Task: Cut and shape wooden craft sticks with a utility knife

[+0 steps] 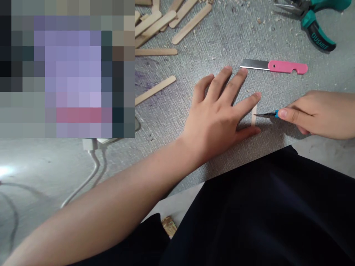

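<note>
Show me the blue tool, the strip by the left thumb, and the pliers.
Blue tool [266, 114]: head view, on its thin dark metal shaft.
Strip [253, 120]: head view, on its pale bare face.
Pliers [310, 23]: head view, on the lower handle.

1 straight, narrow, pale strip [254, 118], its ends hidden, runs near to far, while 1 slim, pointed tool [266, 114], dark with some blue, is held crosswise, its tip at the strip's middle.

Left hand [215, 111] lies splayed, palm down; right hand [310, 115] is curled, thumb extended.
</note>
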Demonstrator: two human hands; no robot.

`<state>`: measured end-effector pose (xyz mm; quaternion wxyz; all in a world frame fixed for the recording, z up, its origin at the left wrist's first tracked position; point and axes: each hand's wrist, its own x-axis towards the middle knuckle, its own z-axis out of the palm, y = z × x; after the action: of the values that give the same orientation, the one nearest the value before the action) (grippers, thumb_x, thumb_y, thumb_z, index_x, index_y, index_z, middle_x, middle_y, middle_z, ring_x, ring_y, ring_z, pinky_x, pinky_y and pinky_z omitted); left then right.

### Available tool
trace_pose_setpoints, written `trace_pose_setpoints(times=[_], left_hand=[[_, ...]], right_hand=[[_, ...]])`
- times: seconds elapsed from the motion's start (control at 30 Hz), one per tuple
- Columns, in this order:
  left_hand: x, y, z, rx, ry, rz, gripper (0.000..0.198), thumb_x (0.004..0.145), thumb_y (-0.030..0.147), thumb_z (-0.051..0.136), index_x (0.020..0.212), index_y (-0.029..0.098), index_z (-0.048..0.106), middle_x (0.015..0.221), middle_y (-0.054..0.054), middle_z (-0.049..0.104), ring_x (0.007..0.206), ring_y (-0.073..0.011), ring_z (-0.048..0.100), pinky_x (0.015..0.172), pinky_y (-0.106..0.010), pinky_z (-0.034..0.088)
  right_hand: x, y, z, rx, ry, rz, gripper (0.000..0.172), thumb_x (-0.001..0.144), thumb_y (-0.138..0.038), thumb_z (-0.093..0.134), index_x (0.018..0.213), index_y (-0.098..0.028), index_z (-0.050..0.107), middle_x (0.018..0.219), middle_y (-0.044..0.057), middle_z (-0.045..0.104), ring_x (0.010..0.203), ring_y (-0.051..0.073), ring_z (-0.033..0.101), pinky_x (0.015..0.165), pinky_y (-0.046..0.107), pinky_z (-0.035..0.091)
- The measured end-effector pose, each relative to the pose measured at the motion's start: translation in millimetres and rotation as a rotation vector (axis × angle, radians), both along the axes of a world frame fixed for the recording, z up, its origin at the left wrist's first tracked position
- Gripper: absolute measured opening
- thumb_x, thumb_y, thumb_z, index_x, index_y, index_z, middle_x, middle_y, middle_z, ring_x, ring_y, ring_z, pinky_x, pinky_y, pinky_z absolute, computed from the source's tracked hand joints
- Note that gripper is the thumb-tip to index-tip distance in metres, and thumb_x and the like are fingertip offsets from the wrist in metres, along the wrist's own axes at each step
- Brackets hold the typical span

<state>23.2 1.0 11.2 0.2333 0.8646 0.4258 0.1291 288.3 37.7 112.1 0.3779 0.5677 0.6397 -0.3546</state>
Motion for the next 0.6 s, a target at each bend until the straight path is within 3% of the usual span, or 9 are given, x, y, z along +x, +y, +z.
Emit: trace_pose_setpoints(times=[0.17, 0.4, 0.6], left_hand=[[2, 0, -2.1, 0.005, 0.013, 0.008, 0.068, 0.105, 0.064, 0.085, 0.167, 0.047, 0.064, 0.197, -0.005, 0.041, 0.183, -0.0463, 0.038, 0.144, -0.081, 0.030], [6, 0, -1.2, 0.017, 0.047, 0.004, 0.069, 0.109, 0.065, 0.081, 0.168, 0.036, 0.064, 0.197, -0.009, 0.041, 0.183, -0.0486, 0.038, 0.146, -0.078, 0.029], [5, -2, -7.2, 0.060, -0.022, 0.001, 0.067, 0.110, 0.065, 0.079, 0.170, 0.040, 0.062, 0.196, -0.006, 0.043, 0.183, -0.0463, 0.038, 0.148, -0.077, 0.028]], right_hand=[[0, -6, -2.4, 0.058, -0.056, 0.038, 0.082, 0.112, -0.091, 0.016, 0.079, -0.027, 0.057, 0.069, 0.010, 0.066, 0.063, 0.026, 0.060, 0.073, 0.048, 0.043], [-20, 0, 8.9, 0.054, -0.180, 0.090, 0.089, 0.113, -0.092, 0.010, 0.074, -0.027, 0.056, 0.064, 0.008, 0.065, 0.054, 0.024, 0.059, 0.066, 0.049, 0.045], [-46, 2, 20.7, 0.056, -0.308, 0.153, 0.087, 0.117, -0.087, 0.013, 0.073, -0.026, 0.056, 0.058, 0.007, 0.062, 0.047, 0.020, 0.049, 0.063, 0.047, 0.042]])
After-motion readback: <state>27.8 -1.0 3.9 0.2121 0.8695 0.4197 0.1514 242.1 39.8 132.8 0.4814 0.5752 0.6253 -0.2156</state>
